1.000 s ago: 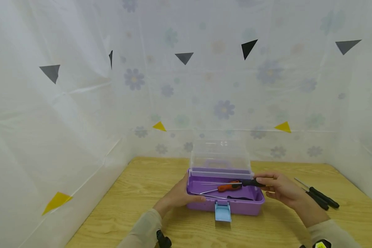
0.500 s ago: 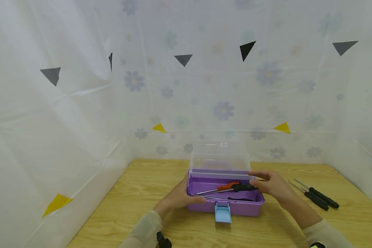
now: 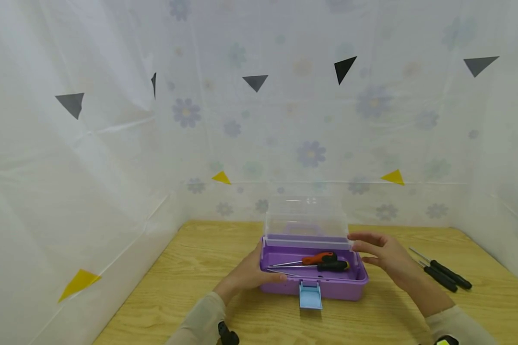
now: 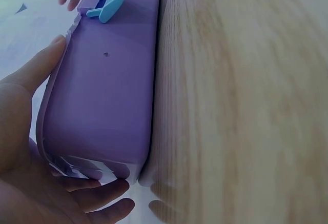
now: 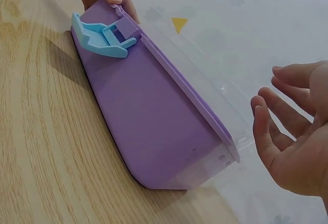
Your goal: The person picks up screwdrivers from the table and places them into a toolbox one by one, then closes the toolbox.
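A purple toolbox point(image 3: 280, 287) with its clear lid point(image 3: 306, 211) raised stands on the table. My left hand point(image 3: 246, 272) grips its left end, thumb over the front rim and fingers against the end wall, as the left wrist view shows. Inside lie an orange-and-black screwdriver point(image 3: 315, 259) and, in front of it, a black-handled screwdriver point(image 3: 333, 266), shafts pointing left. Another thin shaft lies near the front wall, its handle mostly hidden. My right hand point(image 3: 390, 258) hovers at the box's right end, fingers loosely bent and holding nothing; the right wrist view shows it apart from the purple wall point(image 5: 148, 116).
Right of the box, two black-handled screwdrivers point(image 3: 451, 274) lie side by side on the wood-grain table point(image 3: 190, 268). A light blue latch point(image 3: 311, 297) hangs down at the box's front. White patterned sheeting point(image 3: 302, 120) encloses the table behind and at the sides.
My right hand has lowered the black-handled screwdriver into the box, let go of it and drawn back a little to the right. My left hand has kept its place on the box.
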The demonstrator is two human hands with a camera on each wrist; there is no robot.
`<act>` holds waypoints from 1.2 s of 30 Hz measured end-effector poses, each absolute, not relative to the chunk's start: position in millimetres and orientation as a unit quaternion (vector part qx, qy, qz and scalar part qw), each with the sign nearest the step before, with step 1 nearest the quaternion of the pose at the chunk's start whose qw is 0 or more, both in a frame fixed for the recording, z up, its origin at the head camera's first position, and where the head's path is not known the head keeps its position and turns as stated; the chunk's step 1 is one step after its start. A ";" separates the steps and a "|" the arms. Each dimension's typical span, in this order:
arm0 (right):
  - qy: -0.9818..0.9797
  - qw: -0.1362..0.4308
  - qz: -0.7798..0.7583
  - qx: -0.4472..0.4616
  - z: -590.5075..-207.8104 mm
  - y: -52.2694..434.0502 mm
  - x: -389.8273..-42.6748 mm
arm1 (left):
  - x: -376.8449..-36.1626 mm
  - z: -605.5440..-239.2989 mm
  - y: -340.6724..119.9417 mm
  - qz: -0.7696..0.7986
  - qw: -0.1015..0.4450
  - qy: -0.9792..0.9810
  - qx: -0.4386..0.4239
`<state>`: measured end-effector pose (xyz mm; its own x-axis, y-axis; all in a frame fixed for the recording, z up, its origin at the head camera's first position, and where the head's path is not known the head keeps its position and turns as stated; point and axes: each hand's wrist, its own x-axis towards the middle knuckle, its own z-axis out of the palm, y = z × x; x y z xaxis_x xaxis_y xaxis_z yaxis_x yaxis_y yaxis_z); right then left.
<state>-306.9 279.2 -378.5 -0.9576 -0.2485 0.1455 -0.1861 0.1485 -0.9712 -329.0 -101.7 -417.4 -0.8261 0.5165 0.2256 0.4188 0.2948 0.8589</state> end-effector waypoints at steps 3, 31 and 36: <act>0.759 0.032 -0.634 -0.148 -377.8 280.8 -306.9 | -329.1 -417.3 -101.4 0.517 0.047 0.803 0.293; 0.750 0.059 -0.638 -0.163 -374.9 288.2 -307.1 | -328.8 -417.1 -101.5 0.523 0.055 0.802 0.284; 0.747 0.068 -0.640 -0.166 -374.5 289.7 -307.3 | -330.5 -419.3 -101.3 0.520 0.049 0.799 0.299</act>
